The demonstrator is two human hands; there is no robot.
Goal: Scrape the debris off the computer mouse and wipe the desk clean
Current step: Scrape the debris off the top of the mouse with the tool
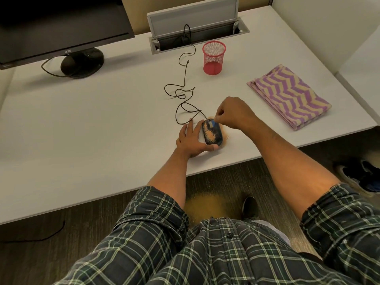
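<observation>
Centrally, near the desk's front edge: dark computer mouse, its top dusted with orange-tan debris; a thin scatter of the same grains on the desk at the mouse's right side. Left hand braces the mouse — fingers straight along its left flank, thumb curled round the near end. Right hand pinches a small blue-and-pale scraper, tip on the front of the mouse; tool too small to identify further. Mouse cord loops back to an open cable tray. Red mesh pen cup upright near the tray. Folded purple-and-cream zigzag cloth well right of the mouse, untouched. Monitor at far left. On the floor below the desk edge, a patch of tan powder.
</observation>
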